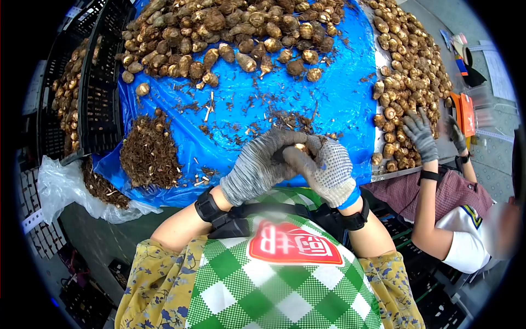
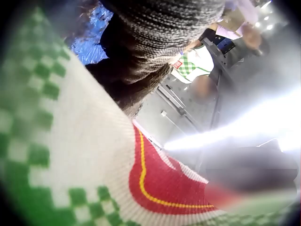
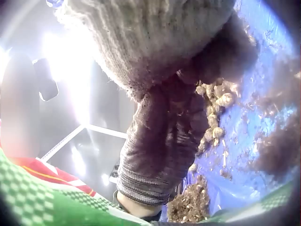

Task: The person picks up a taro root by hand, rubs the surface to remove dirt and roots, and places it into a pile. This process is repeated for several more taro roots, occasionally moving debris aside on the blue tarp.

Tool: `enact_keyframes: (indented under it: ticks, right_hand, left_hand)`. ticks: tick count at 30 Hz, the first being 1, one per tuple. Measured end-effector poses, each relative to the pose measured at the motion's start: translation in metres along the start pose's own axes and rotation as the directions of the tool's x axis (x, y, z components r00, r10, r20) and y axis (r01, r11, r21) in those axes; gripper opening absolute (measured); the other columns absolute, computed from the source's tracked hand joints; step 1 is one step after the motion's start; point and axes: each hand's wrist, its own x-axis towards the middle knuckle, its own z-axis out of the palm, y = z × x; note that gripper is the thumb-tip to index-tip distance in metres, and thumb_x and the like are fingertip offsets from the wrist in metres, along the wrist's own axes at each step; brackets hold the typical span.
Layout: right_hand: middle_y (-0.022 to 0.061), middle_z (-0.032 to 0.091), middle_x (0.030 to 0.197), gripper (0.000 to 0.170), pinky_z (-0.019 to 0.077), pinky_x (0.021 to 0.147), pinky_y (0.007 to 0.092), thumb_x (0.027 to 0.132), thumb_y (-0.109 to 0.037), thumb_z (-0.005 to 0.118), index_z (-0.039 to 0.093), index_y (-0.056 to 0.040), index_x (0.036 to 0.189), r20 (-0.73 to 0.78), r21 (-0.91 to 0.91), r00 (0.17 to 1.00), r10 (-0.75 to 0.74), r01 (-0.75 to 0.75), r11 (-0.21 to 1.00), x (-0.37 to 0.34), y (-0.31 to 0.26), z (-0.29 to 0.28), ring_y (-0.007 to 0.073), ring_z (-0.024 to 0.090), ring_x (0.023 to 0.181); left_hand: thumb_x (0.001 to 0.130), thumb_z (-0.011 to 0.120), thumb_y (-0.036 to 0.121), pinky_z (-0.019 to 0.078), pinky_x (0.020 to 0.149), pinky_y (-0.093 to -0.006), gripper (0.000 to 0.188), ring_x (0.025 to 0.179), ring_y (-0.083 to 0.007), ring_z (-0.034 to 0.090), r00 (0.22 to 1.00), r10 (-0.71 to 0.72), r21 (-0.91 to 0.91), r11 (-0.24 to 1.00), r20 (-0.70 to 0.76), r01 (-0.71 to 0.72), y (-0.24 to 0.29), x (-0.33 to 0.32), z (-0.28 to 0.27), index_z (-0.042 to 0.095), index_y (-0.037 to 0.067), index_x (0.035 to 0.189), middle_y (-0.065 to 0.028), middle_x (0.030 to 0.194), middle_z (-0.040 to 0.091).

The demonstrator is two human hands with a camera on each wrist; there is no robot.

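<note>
In the head view both gloved hands meet over the near part of a blue plastic sheet (image 1: 350, 104). Between them a small taro (image 1: 301, 147) shows only its pale end; the fingers cover the rest. My left hand (image 1: 256, 166), in a grey knitted glove, curls its fingers round the taro from the left. From the other side my right hand (image 1: 327, 171), in a pale dotted glove, grips it with thumb and fingers. The right wrist view has the right glove (image 3: 150, 42) close above the left glove (image 3: 157, 150). In the left wrist view the glove (image 2: 164, 28) hides the taro.
A heap of unpeeled taros (image 1: 219, 27) covers the far side of the sheet. Fibrous scraps (image 1: 148, 151) lie in a pile at left, beside black crates (image 1: 101, 93). More taros (image 1: 408, 82) fill a metal surface at right, where another person's gloved hand (image 1: 421, 136) rests among them.
</note>
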Motion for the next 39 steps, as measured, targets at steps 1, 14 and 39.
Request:
enact_keyframes:
  ticks: [1,14,39]
  right_hand:
    - [0.0157,0.061,0.072,0.021,0.0444,0.054,0.0418,0.085,-0.027,0.065,0.068,-0.0075,0.092,-0.011,-0.001,1.0,0.0,0.0,1.0,0.001,-0.001,0.002,0.0346,0.06,0.064]
    - [0.0147,0.06,0.072,0.009,0.0454,0.057,0.0366,0.082,-0.009,0.066,0.062,-0.0044,0.076,-0.224,-0.021,0.969,-0.102,0.1,0.995,-0.015,0.019,0.005,0.0318,0.058,0.064]
    - [0.0145,0.05,0.057,0.027,0.0415,0.048,0.0415,0.081,-0.014,0.066,0.051,-0.0059,0.06,0.04,-0.075,0.932,-0.359,0.361,0.93,-0.004,0.002,-0.007,0.0343,0.054,0.053]
  left_hand:
    - [0.08,0.075,0.009,0.0471,0.093,-0.0305,0.053,0.102,-0.0139,0.058,0.998,0.066,0.095,0.993,0.008,-0.066,-0.001,0.0,0.0,0.053,0.005,0.127,-0.0028,0.113,0.061]
    - [0.086,0.07,0.031,0.0535,0.078,-0.0266,0.054,0.102,-0.0149,0.06,0.997,-0.069,-0.547,0.836,-0.018,0.048,-0.012,0.003,-0.009,0.051,0.006,0.13,-0.0077,0.116,0.06]
    - [0.091,0.063,0.029,0.0532,0.081,-0.0296,0.042,0.093,-0.0182,0.062,0.987,-0.155,-0.718,0.691,-0.035,0.083,-0.029,0.006,0.0,0.056,0.001,0.121,-0.0122,0.111,0.062]
